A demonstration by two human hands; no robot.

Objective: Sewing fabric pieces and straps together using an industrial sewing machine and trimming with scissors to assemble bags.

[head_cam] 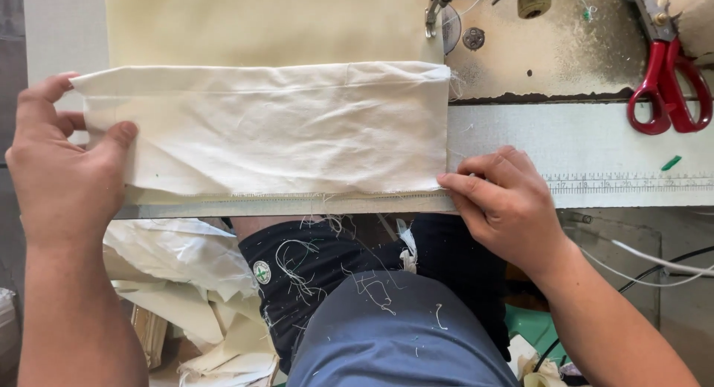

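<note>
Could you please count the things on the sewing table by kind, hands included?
Hands: 2, left hand and right hand, both on the folded cloth
Folded cream cloth: 1
Red scissors: 1
Ruler strip on the table edge: 1
Green chip: 1
Total: 6

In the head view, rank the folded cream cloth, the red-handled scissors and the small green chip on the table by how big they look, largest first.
1. Folded cream cloth, held at its ends by the left hand and right hand.
2. Red-handled scissors, partly cut off by the frame.
3. Green chip, clearly smallest.
</note>
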